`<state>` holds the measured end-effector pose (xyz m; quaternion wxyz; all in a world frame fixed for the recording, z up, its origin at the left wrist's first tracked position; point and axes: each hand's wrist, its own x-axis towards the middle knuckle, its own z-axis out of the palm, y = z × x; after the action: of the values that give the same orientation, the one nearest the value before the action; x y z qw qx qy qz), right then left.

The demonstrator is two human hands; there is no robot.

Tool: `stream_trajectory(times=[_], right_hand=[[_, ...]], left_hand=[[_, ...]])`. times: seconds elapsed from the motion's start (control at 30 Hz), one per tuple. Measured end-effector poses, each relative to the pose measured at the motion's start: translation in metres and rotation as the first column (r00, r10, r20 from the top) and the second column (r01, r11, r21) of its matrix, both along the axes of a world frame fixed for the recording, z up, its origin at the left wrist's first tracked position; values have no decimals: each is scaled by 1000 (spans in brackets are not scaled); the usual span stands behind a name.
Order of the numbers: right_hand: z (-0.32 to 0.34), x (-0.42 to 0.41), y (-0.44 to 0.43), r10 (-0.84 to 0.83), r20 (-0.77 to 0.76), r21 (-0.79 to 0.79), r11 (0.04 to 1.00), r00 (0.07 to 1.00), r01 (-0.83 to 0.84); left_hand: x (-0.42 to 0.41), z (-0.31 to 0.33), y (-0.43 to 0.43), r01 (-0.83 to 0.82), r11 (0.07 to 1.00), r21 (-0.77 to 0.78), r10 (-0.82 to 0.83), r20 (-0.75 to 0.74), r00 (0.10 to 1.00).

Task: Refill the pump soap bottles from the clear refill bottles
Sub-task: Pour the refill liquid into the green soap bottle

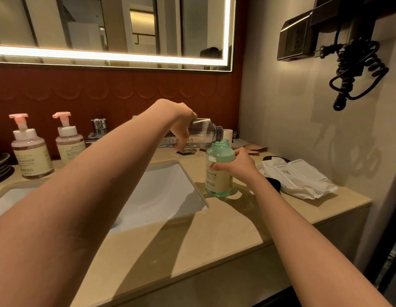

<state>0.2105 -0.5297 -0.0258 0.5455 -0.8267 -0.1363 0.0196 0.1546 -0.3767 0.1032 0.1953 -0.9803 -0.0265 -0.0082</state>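
Tipping a clear refill bottle [201, 135] in the left hand [181, 127], right hand [239, 165] grips the green bottle [219, 173].

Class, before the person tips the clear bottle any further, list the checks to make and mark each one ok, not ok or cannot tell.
1. Green bottle open, pump off: ok.
2. Green bottle upright on the counter: ok.
3. Right hand steadies the green bottle: ok.
4. Left hand grips the clear refill bottle: ok.
5. Refill bottle's mouth over the green bottle's opening: ok.
6. Headroom left: ok, liquid sits just below the shoulder.
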Motion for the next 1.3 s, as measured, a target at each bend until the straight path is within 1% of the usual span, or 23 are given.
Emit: stream_trajectory(times=[0.47,0.6,0.7,0.83,0.93,1.0,1.07,1.13,1.2,1.3], right_hand=[[1,-1,1,-4,-1,-5,1000,1000,4],[1,-1,0,-9,-2,-6,1000,1000,9],[1,-2,0,-6,1,1,1000,1000,6],[2,-2,-1,0,-7,3,1000,1000,0],[1,-3,-1,3,-1,3,1000,1000,-3],[1,-4,-2,7,1,18,1000,1000,-7],[0,-4,-3,16,5,34,999,1000,-16],[-1,-4,-3,21,11,39,999,1000,-21],[-2,-3,-4,21,18,38,999,1000,-22],[-2,-1,-4,23,25,40,999,999,-24]], left_hand=[[-2,1,-1,0,1000,-13,0,3,1000],[0,-2,2,5,999,-47,-5,-2,1000],[0,-7,7,15,994,-108,-13,20,1000],[-1,-18,16,24,971,-238,-11,56,998],[-2,-29,23,46,937,-348,-16,90,996],[-2,-40,28,65,900,-431,-14,119,993],[0,-53,35,97,834,-544,-10,160,987],[3,-65,42,139,741,-657,13,222,975],[9,-73,47,177,634,-752,75,288,955],[21,-78,49,233,483,-844,168,351,921]])
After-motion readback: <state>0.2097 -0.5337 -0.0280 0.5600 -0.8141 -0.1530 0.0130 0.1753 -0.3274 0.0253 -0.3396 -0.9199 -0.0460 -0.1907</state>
